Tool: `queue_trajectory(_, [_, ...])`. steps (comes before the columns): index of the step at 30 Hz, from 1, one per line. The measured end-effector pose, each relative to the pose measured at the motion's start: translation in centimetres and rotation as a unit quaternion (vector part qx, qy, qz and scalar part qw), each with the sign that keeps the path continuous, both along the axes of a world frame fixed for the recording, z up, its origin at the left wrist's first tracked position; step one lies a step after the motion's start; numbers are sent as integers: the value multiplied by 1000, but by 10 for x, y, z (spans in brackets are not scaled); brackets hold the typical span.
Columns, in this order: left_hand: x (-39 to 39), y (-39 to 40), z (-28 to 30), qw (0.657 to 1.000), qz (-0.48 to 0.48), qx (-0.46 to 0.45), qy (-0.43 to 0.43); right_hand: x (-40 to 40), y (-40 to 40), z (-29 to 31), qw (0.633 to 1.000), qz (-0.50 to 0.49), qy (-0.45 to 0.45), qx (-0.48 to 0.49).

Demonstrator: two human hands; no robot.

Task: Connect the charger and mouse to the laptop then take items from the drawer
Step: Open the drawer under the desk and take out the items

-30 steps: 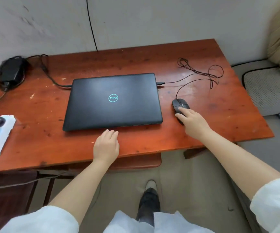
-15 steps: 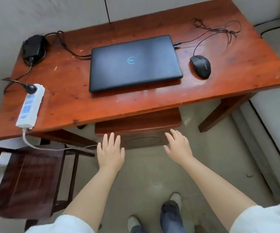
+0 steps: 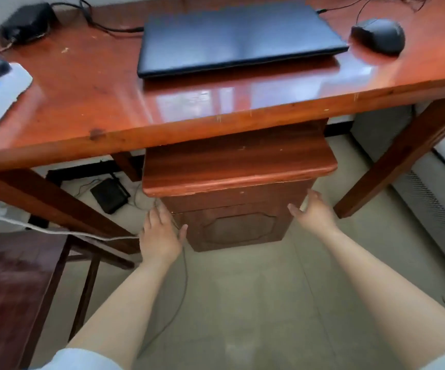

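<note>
Drawer cabinet (image 3: 232,225) under the desk (image 3: 109,102) is sitting between both hands — left hand (image 3: 160,233) and right hand (image 3: 313,213) flanking it, fingers spreading open, gripping nothing.

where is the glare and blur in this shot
Head view: window glare sits on the table front, just before the laptop; motion blur softens the laptop, mouse and chair; both hands are slightly smeared; wide-angle bends the table edge.
</note>
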State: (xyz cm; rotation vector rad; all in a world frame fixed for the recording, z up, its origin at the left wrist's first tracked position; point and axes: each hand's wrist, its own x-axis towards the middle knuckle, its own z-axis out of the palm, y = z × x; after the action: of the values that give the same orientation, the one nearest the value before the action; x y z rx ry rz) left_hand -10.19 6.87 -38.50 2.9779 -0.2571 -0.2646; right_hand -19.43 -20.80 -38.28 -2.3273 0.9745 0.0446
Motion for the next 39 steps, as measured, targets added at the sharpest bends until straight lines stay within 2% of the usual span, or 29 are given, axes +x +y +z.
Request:
queue_trajectory(3, [14, -2, -44, 991, 11, -121, -51, 16, -4, -44, 991, -30, -131, 5])
queue_trajectory(7, [37, -9, -76, 947, 16, -305, -99, 27, -10, -80, 946, -89, -311, -2])
queue_trajectory(10, [43, -14, -83, 909, 19, -398, -126, 33, -13, -88, 929, -95, -355, 37])
queue_trajectory(15, [44, -16, -70, 908, 33, -407, -95, 30, -21, -76, 937, -66, -328, 101])
queue_trajectory(19, [43, -23, -60, 920, 72, -373, -99, 32, -18, -64, 929, -99, -329, 137])
queue_trajectory(24, [44, -42, -54, 892, 158, -410, -104, 35, -24, -62, 945, -115, -268, 146])
queue_trajectory(28, [46, -43, -62, 890, 167, -406, -122, 34, -29, -63, 938, -122, -291, 147])
queue_trajectory(35, [54, -34, -67, 848, 181, -477, -144, 32, -39, -73, 914, -120, -343, 182])
queue_trajectory(39, [55, -23, -67, 867, 163, -450, -140, 28, -40, -74, 914, -131, -346, 168])
